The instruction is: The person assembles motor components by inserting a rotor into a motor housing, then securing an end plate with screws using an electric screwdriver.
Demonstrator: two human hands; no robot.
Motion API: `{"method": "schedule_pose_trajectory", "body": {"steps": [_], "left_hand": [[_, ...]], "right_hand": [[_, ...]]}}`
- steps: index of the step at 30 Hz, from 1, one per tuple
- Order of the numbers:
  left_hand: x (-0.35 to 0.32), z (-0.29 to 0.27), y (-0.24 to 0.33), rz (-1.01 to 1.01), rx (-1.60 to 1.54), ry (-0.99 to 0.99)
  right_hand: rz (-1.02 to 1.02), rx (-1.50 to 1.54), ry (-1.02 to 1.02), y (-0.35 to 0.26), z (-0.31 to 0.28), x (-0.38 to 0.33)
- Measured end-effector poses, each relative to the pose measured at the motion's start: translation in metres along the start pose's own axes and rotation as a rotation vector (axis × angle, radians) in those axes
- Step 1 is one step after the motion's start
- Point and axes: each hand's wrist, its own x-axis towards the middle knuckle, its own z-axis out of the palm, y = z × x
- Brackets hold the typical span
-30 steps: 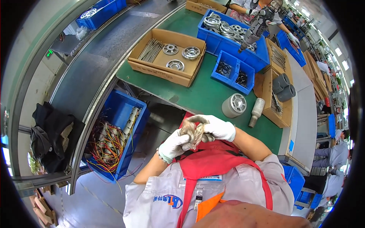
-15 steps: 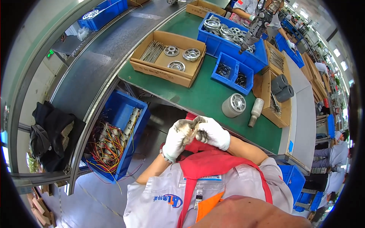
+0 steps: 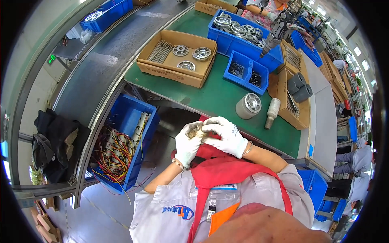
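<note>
Both my hands wear white gloves with grey soiled fingertips and meet in front of my red apron, close to the table's front edge. My left hand point(image 3: 187, 145) is closed round a small crumpled, yellowish-brown thing point(image 3: 197, 132) with a slight shine; its kind does not show. The fingers of my right hand point(image 3: 225, 137) pinch the same thing from the other side and cover part of it. Beyond my right hand, a grey metal cylinder point(image 3: 244, 108) with a spoked end face stands on the green tabletop point(image 3: 194, 94). A mallet-like grey tool point(image 3: 273, 109) lies beside it.
A cardboard tray point(image 3: 172, 73) holds thin rods and metal discs. Behind stand a two-part blue bin point(image 3: 246, 83) and a blue crate point(image 3: 227, 45) of metal discs. A power driver point(image 3: 279, 30) hangs above. At left, a blue crate point(image 3: 139, 160) holds wired parts beside the conveyor point(image 3: 97, 60).
My hands have turned and risen slightly, and the right fingers have spread a little along the crumpled thing, so more of it shows. The power driver has shifted slightly.
</note>
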Motion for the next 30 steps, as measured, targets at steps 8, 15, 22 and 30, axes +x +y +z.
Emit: {"method": "schedule_pose_trajectory", "body": {"steps": [8,15,22,30], "left_hand": [[-0.001,-0.01,-0.022,-0.238,-0.266,-0.219],[-0.01,-0.006,-0.02,-0.322,-0.626,-0.504],[-0.007,-0.006,-0.028,-0.268,-0.429,-0.288],[-0.018,-0.014,-0.022,-0.307,-0.699,-0.286]], "right_hand": [[0.026,-0.057,0.116,0.003,0.009,-0.008],[0.369,0.43,-0.002,0.008,0.002,-0.009],[0.331,0.336,-0.098,0.003,-0.002,-0.015],[0.186,0.268,-0.026,-0.002,0.014,-0.011]]}}
